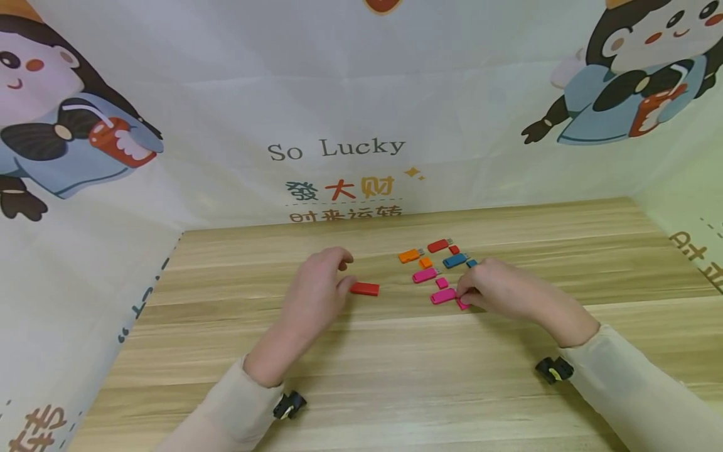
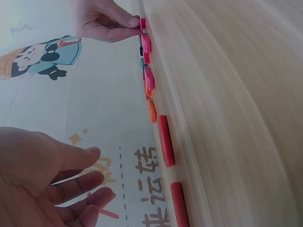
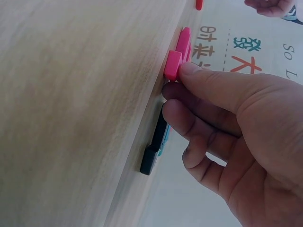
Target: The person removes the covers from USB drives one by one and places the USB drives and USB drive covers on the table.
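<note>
My right hand (image 1: 464, 295) pinches a small pink cap (image 1: 462, 304) against the wooden table (image 1: 395, 376), right beside a pink USB drive (image 1: 443, 295). The right wrist view shows thumb and finger closed round that pink cap (image 3: 173, 65), with the pink drive (image 3: 183, 42) just beyond. My left hand (image 1: 346, 271) hovers with loosely curved fingers and holds nothing. It is just left of a red USB stick (image 1: 364, 289), and I cannot tell whether it touches it. In the left wrist view the left hand's palm (image 2: 47, 184) is empty, with the red stick (image 2: 165, 139) lying on the table.
Behind the pink drive lie more drives with loose caps: orange (image 1: 409, 255), red (image 1: 437, 245), blue (image 1: 454, 260) and another pink one (image 1: 424, 275). A printed cloth backdrop (image 1: 339, 150) walls the table at the back and on both sides.
</note>
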{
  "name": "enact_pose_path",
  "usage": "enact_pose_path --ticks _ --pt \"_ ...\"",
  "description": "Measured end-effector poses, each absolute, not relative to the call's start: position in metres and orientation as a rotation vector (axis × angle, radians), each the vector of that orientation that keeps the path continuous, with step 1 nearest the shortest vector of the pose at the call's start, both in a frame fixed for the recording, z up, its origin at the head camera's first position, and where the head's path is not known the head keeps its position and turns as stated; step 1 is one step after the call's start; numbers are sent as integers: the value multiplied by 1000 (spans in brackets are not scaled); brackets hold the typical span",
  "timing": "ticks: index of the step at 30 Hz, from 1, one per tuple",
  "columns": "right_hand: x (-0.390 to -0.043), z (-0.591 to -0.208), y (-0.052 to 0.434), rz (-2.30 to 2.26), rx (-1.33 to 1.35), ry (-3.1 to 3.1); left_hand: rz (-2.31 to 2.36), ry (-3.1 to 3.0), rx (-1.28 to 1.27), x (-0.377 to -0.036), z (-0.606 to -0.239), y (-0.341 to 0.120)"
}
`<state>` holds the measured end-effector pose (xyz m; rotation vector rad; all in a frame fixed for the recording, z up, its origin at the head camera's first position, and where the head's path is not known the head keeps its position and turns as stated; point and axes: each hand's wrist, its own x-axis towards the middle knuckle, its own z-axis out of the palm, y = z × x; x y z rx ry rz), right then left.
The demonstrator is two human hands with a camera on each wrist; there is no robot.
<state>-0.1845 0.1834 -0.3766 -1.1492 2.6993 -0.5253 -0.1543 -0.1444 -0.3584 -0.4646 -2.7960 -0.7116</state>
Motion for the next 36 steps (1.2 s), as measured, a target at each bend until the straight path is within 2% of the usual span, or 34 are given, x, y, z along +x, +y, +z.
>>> enact_pose_path --ticks 36 --pt "-175 -365 180 -620 -1196 2805 -619 -2843 -399 -160 -366 -189"
